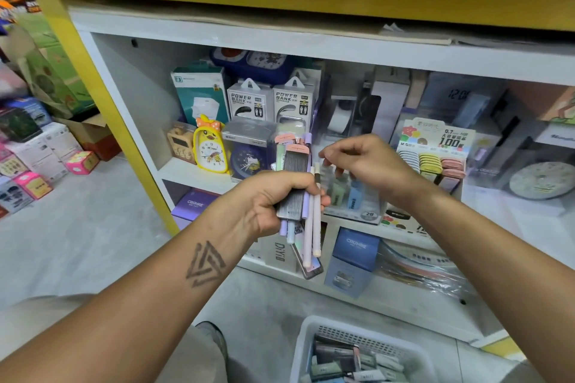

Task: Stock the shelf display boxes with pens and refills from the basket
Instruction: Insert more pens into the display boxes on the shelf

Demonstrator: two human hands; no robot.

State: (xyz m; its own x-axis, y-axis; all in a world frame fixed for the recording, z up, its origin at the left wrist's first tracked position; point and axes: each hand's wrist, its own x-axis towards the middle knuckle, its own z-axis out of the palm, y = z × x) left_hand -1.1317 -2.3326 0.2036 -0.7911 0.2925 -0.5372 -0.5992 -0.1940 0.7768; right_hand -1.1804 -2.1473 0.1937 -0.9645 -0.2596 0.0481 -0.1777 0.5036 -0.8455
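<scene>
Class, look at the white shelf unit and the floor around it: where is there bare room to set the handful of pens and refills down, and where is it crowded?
Free: the white shelf left of the yellow duck clock; the grey floor between shelf unit and stacked boxes. Crowded: the shelf behind the right hand; the white basket.

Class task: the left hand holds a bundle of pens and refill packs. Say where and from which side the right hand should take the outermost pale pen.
Take the pale pen by its upper end, coming from the right. It sits outermost in the left hand and that end stands free above the fingers, nearest the right hand.
</scene>
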